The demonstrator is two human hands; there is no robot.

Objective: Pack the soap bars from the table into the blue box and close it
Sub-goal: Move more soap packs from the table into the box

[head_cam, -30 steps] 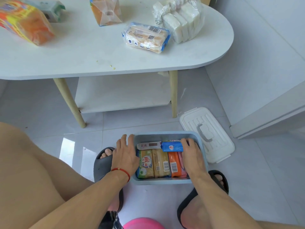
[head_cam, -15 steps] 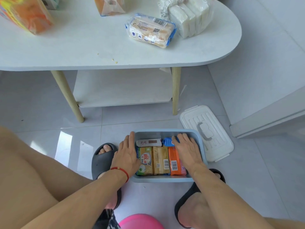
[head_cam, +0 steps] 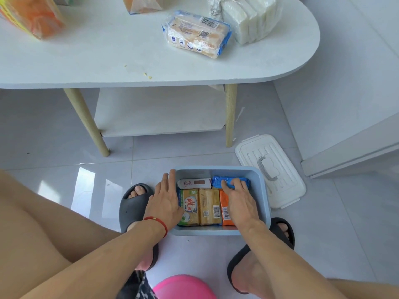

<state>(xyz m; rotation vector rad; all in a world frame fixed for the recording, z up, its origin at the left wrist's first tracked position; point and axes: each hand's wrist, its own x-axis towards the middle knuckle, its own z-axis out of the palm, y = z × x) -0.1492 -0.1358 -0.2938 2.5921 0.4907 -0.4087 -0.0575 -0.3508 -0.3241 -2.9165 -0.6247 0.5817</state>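
Note:
The blue box (head_cam: 265, 190) stands open on the floor between my feet. Inside lie a green-yellow bar (head_cam: 190, 207), a tan bar (head_cam: 209, 207) and an orange bar (head_cam: 224, 212) side by side, with a white-pink bar (head_cam: 193, 183) across the far end. My right hand (head_cam: 240, 201) reaches into the box, fingers curled on a blue-wrapped soap bar (head_cam: 217, 182) in the far right corner. My left hand (head_cam: 166, 201) grips the box's left wall, thumb inside. On the table (head_cam: 108, 61) remain a blue-white soap pack (head_cam: 195, 33) and white bars in a clear bag (head_cam: 250, 17).
The white lid (head_cam: 269, 169) lies handle-up on the floor, touching the box's right side. An orange pack (head_cam: 32, 16) and another bag (head_cam: 140, 3) sit at the table's far edge. A pink stool (head_cam: 183, 287) is under me. A white cabinet edge (head_cam: 356, 152) stands at right.
My right hand has pressed the blue bar down flat into the far right corner of the box, beside the white-pink bar. The left hand stays on the left wall.

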